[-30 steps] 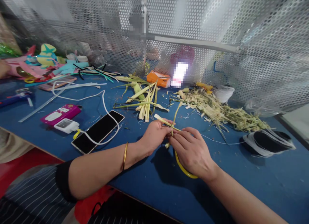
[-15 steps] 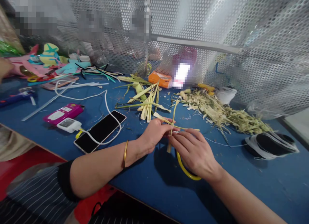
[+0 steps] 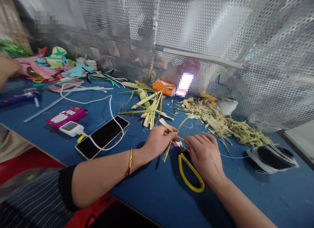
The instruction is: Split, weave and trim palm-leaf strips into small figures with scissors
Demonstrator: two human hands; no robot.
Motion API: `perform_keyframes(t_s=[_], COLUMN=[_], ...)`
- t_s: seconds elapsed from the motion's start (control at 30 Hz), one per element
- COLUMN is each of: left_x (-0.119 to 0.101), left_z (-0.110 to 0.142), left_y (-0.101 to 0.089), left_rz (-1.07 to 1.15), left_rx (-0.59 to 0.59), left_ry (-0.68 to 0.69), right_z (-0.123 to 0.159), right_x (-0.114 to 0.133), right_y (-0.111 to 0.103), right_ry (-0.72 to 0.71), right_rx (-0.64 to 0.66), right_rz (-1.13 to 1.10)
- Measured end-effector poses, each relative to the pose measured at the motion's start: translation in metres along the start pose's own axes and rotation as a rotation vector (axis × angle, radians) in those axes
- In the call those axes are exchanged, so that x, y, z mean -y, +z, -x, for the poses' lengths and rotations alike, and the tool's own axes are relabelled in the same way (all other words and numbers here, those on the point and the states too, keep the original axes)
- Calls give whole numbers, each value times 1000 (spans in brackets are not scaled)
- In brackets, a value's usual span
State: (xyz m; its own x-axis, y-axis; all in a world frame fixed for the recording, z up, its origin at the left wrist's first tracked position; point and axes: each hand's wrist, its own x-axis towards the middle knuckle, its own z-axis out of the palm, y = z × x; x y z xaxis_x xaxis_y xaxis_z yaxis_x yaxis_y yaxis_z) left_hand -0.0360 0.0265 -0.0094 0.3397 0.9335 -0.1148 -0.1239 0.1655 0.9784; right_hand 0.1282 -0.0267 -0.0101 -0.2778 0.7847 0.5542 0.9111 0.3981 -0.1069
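Observation:
My left hand is closed in a pinch on crossed strips of pale green, dried leaf. One strip slants up to the right and down past the fingers. Another thin strip runs toward my right hand, whose fingertips are pinched together at its end. Scissors with a yellow handle loop lie just below, partly covered by the right hand; whether that hand touches them I cannot tell. A pile of cut leaf strips rests beyond the left hand.
A heap of shredded leaf lies at the back right, with a black spool of white thread nearer. On the left are a phone, a magenta device and a white cable. Perforated sheeting stands behind the blue table.
The crossed strip has tipped from upright to a slant. My right hand has shifted slightly right, away from the left, uncovering more of the scissors.

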Motion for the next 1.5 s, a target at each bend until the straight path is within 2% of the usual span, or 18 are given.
perform_keyframes(t_s=[0.1, 0.23, 0.3, 0.37, 0.43, 0.53, 0.6, 0.67, 0.73, 0.8, 0.93, 1.13, 1.23, 1.33, 1.5], left_x=[3, 4, 3, 0, -4, -11, -15, -18, -20, -21, -19, -24, -25, -25, -19], left_z=[4, 14, 17, 17, 14, 9, 8, 7, 9, 10, 14, 18, 19, 18, 17], left_y=[0, 2, 2, 1, -1, -3, -5, -7, -9, -9, -5, -3, -4, -4, -4], left_rz=[-54, -284, -346, -352, -305, -137, -21, 58, 66, -32, -148, -250, -305, -331, -387], left_rx=[54, 212, 293, 341, 324, 210, 129, 135, 226, 294, 322, 399, 436, 423, 332], left_ry=[46, 135, 134, 101, 37, -68, -130, -221, -304, -280, -170, -133, -132, -125, -72], right_z=[-2, -5, -7, -8, -10, -12, -12, -10, -9, -8, -9, -7, -7, -6, -4], right_x=[-3, 1, 4, 4, 2, -3, -6, -6, -4, -1, 7, 14, 19, 23, 25], right_y=[-2, -6, -8, -11, -14, -17, -17, -16, -16, -16, -19, -17, -16, -16, -18], right_ry=[150, 443, 548, 593, 610, 599, 560, 503, 454, 424, 379, 220, 181, 184, 126], right_rx=[-52, -22, -16, -24, -35, -9, 57, 130, 166, 142, 45, -8, -23, -58, -140], right_rz=[-127, -613, -789, -827, -808, -838, -870, -859, -798, -717, -624, -502, -522, -522, -419])
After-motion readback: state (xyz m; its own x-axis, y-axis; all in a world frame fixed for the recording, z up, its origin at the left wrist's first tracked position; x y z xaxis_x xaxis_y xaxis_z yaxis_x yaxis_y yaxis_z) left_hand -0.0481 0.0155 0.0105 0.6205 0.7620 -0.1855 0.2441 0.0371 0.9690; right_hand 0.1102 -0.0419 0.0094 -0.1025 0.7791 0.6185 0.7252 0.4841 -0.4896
